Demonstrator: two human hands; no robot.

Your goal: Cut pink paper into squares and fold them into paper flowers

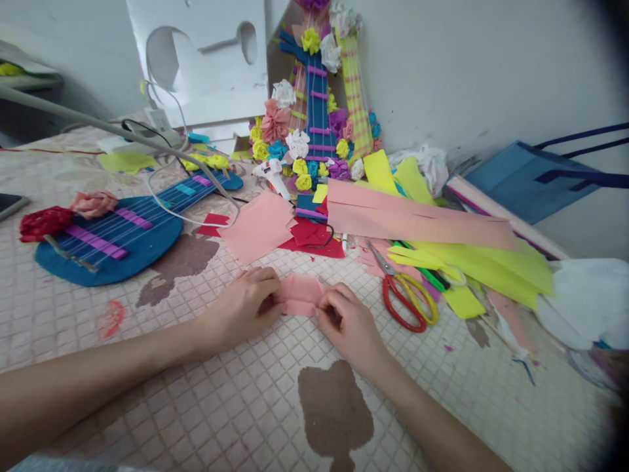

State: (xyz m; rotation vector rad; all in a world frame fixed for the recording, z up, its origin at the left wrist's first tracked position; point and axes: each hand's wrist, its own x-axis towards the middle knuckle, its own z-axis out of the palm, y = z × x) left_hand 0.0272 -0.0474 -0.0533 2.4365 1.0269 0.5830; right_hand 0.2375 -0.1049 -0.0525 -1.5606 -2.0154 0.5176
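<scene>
Between my two hands is a small piece of pink paper [301,294] with a crease running across it. My left hand [253,298] pinches its left edge. At its right edge, the fingers of my right hand [346,318] are closed on the paper. Both hands stay low over the quilted tablecloth [236,400]. Just beyond the paper lies a stack of pink paper squares [258,226], with red paper pieces [314,239] beside it. Scissors [405,295] with one red and one yellow handle rest to the right of my right hand.
A blue guitar-shaped craft [142,229] with paper flowers lies at left, crossed by a white cable [196,213]. A white glue gun [272,176] is near the decorated guitar crafts [318,111] at the wall. Pink strips [413,219] and yellow paper [491,265] spread across the right.
</scene>
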